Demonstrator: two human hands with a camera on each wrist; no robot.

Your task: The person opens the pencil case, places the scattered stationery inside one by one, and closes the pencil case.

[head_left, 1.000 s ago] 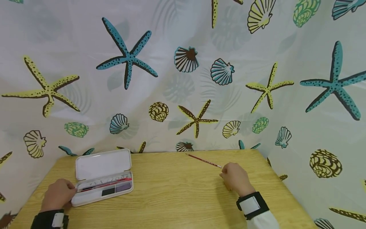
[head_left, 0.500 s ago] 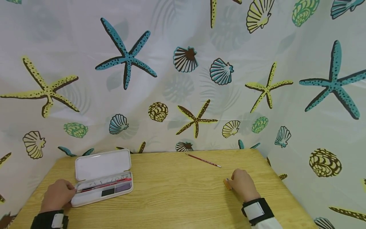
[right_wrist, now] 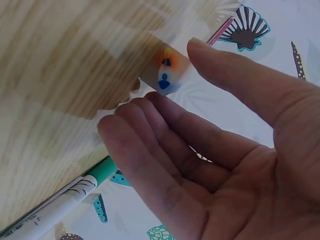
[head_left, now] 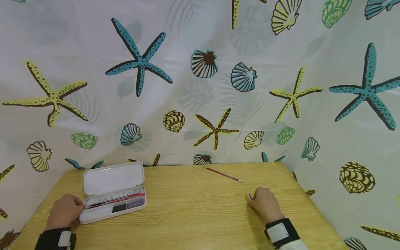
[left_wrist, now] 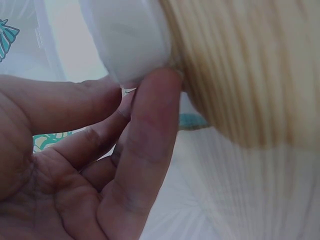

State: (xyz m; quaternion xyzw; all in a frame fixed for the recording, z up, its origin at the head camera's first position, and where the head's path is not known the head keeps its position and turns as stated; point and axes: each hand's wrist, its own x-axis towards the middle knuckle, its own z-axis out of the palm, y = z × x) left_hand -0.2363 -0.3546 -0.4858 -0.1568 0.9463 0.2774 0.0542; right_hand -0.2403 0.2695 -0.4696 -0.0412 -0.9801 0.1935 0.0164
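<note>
My left hand [head_left: 65,210] pinches the near left corner of a white pencil case [head_left: 104,218], thumb and index finger at its end wall in the left wrist view. The case lies with its lid [head_left: 114,178] up, showing red pencils [head_left: 120,199] in one slot and a dark piece [head_left: 119,208] and a purple piece [head_left: 135,203] in another. My right hand [head_left: 265,204] holds a small orange eraser [head_left: 248,200] at its fingertips. In the right wrist view, the eraser [right_wrist: 165,65] carries a rocket picture and sits between thumb and index finger; the other fingers curl beneath.
A red pencil [head_left: 223,174] with a white end lies beyond my right hand. A white marker [right_wrist: 55,210] with a green cap shows at lower left in the right wrist view. A wooden table [head_left: 187,215] is walled by a shell-print cloth [head_left: 187,104].
My right hand has left the end of the red pencil and come nearer to me, onto the orange eraser, which has since tilted a little. The left hand stays at the pencil case.
</note>
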